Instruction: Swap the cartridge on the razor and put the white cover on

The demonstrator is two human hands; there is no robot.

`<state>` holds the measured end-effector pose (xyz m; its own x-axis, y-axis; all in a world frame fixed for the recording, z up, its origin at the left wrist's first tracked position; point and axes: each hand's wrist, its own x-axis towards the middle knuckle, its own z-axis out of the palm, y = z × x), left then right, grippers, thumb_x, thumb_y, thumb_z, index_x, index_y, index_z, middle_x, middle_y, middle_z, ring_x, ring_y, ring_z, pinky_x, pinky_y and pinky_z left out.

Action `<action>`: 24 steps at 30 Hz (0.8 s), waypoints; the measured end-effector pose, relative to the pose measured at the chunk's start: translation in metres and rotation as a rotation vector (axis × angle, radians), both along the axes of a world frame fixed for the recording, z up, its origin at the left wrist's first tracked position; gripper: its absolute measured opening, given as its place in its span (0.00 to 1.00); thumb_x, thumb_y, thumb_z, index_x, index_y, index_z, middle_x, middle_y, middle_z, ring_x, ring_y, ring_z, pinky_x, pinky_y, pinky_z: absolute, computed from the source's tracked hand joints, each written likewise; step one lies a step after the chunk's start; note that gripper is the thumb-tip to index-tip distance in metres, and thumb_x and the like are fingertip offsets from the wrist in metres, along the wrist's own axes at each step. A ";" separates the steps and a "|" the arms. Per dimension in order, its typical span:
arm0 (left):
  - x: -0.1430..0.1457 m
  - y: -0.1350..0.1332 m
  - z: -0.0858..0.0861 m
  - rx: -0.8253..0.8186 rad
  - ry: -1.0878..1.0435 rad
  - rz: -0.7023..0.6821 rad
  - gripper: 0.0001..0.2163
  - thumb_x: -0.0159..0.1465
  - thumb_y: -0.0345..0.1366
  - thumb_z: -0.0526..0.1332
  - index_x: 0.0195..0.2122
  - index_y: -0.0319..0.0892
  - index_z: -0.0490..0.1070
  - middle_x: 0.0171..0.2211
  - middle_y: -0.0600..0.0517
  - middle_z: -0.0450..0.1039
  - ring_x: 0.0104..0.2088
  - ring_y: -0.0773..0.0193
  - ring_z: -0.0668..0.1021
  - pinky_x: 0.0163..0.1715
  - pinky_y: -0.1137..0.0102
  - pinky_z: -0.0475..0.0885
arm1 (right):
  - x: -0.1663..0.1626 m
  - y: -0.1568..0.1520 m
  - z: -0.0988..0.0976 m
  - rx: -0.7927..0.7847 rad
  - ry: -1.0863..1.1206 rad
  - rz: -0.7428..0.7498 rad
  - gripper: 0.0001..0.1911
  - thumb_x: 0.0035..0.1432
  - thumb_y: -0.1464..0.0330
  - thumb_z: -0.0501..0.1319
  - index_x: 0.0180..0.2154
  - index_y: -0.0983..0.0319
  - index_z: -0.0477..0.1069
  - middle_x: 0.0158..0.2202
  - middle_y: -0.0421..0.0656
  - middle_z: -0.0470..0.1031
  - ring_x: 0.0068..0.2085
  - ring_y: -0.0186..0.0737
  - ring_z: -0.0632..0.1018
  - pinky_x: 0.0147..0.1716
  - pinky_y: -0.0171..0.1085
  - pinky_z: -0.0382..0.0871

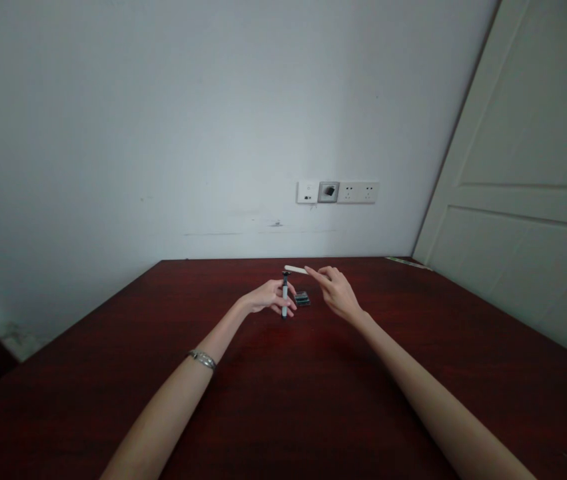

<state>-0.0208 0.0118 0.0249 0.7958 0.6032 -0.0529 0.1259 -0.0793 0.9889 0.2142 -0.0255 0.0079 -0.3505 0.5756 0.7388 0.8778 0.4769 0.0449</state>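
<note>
My left hand is closed around a razor with a pale grey handle and a dark head. The razor stands nearly upright, its head at the top. Between the fingers of my right hand is a slim white stick with a rounded end. It points left, and its tip lies just above the razor's head; whether the two touch I cannot tell. On the table, between my hands, lies a small dark flat case, partly clear-looking, its contents too small to make out.
The dark red wooden table reaches back to a white wall. Sockets and switch plates are set low in that wall. A pale panelled door borders the right side. A thin strip lies at the back right edge.
</note>
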 end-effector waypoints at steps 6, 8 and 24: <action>0.000 -0.001 0.002 -0.002 0.002 -0.016 0.19 0.51 0.34 0.67 0.42 0.38 0.62 0.35 0.41 0.75 0.32 0.57 0.79 0.30 0.64 0.73 | -0.001 0.000 -0.001 -0.005 -0.001 0.006 0.30 0.59 0.78 0.48 0.60 0.51 0.55 0.40 0.46 0.66 0.38 0.41 0.66 0.38 0.39 0.62; -0.002 -0.001 0.002 -0.002 -0.006 -0.020 0.19 0.51 0.34 0.67 0.42 0.38 0.62 0.35 0.41 0.75 0.32 0.57 0.79 0.31 0.64 0.73 | 0.004 0.001 -0.002 -0.005 0.017 -0.008 0.29 0.59 0.78 0.48 0.60 0.51 0.55 0.40 0.46 0.66 0.38 0.41 0.67 0.39 0.39 0.62; 0.003 0.008 0.001 0.189 -0.121 0.205 0.15 0.51 0.26 0.62 0.41 0.35 0.64 0.30 0.43 0.76 0.32 0.60 0.78 0.29 0.70 0.69 | -0.046 -0.020 0.022 -0.552 1.118 0.494 0.27 0.57 0.59 0.54 0.58 0.54 0.59 0.26 0.37 0.62 0.20 0.28 0.59 0.15 0.28 0.54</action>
<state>-0.0178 0.0198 0.0260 0.6505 0.7418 0.1632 0.0404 -0.2484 0.9678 0.1685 -0.0452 0.0302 0.0291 0.8783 0.4772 0.0487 0.4756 -0.8783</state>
